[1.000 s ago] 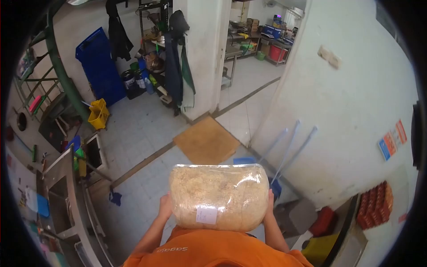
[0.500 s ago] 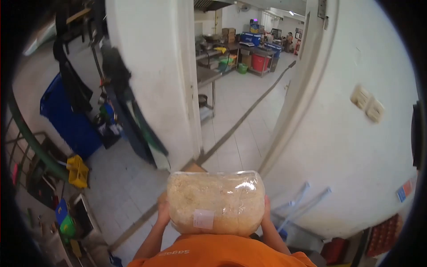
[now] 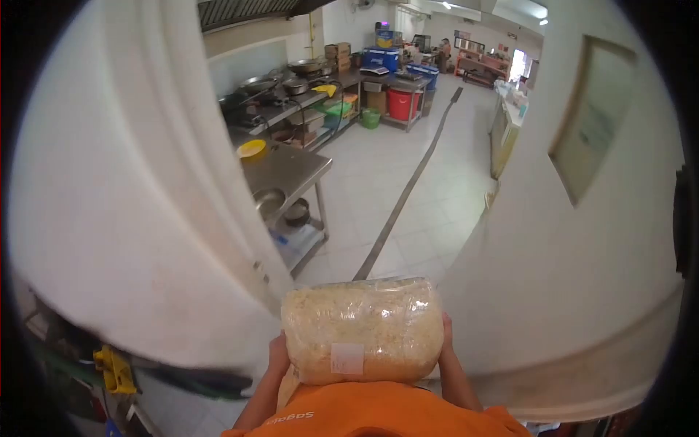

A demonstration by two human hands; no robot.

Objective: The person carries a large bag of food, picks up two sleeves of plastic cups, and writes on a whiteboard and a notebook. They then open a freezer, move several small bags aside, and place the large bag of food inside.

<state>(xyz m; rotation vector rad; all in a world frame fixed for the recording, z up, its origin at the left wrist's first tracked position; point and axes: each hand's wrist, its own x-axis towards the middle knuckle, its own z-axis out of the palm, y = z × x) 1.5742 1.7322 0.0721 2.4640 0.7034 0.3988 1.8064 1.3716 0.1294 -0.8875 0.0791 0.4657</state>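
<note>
A big clear plastic bag of pale, crumbly-looking stuff (image 3: 364, 320) is held against my chest, a white label stuck on its near side. What exactly fills it I cannot make out. My left hand (image 3: 278, 353) grips its left side and my right hand (image 3: 447, 336) its right side, with most of the fingers hidden behind the bag. Under its left end a bit of brown, cardboard-like material (image 3: 289, 390) shows.
I stand in a doorway between a white frame (image 3: 211, 160) and a door (image 3: 539, 255). Beyond, a steel table (image 3: 306, 169) and a stove counter with pans line the left. A dark strip (image 3: 408, 197) runs along the tiled floor. A red bucket (image 3: 400, 104) stands farther back.
I have moved forward into the doorway, so more of the kitchen shows. The bag stays between both hands. The blue bin and hanging aprons at left have gone from view.
</note>
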